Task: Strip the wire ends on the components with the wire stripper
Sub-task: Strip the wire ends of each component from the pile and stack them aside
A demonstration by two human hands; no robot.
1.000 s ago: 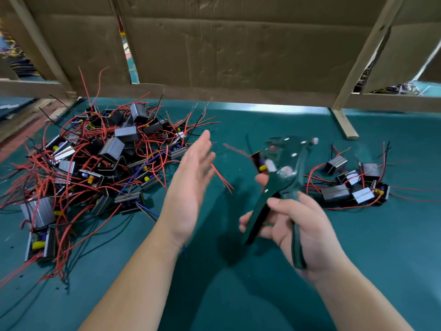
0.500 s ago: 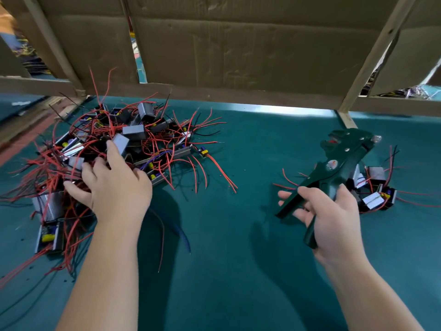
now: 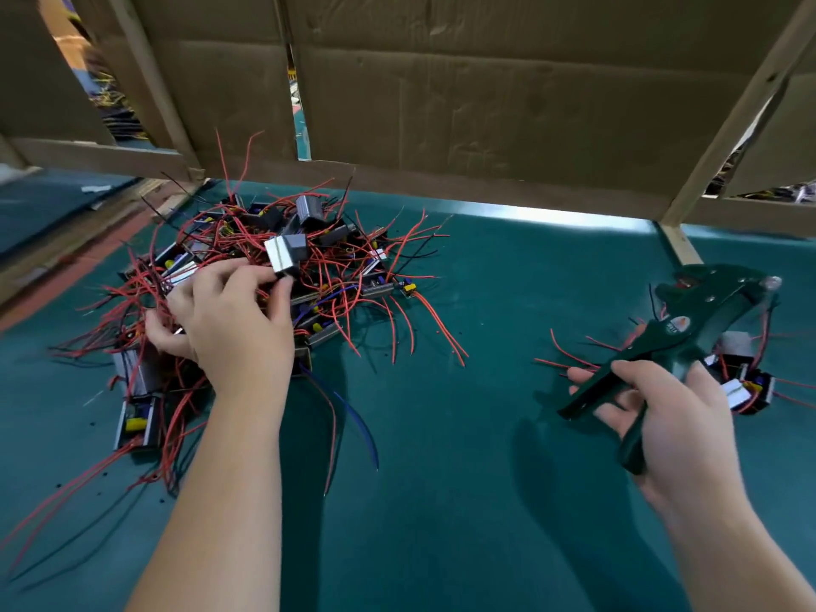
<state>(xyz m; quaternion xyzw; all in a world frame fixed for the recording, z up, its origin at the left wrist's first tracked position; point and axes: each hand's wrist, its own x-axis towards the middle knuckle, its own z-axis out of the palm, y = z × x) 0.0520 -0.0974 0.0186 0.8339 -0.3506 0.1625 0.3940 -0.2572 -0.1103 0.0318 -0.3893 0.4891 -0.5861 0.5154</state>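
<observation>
While the head view is the only one I have, it shows the change well enough: a second ago the left hand [image 3: 229, 320] hung open in the air over the green mat [image 3: 463, 435], and now it is down in the pile of components [image 3: 344, 276] at far left, fingers bent into the red wires. I read that as the previous piece being finished and a fresh one being fetched; no wire is in the tool at this moment. The forefinger tip touches the lower edge of a grey-cased component [image 3: 287, 256] sitting high on the heap, and the thumb is dug in lower left. The back of the hand hides the rest, so I cannot tell whether anything is actually pinched. The right hand [image 3: 662, 417] has moved out to the right and holds the wire stripper [image 3: 689, 342] clear of the mat, fingers wrapped round the lower handle, thumb on top, the two handles spread wide. Its head points away, above a smaller group of components [image 3: 746, 386] lying just behind the hand, probably the done ones.
</observation>
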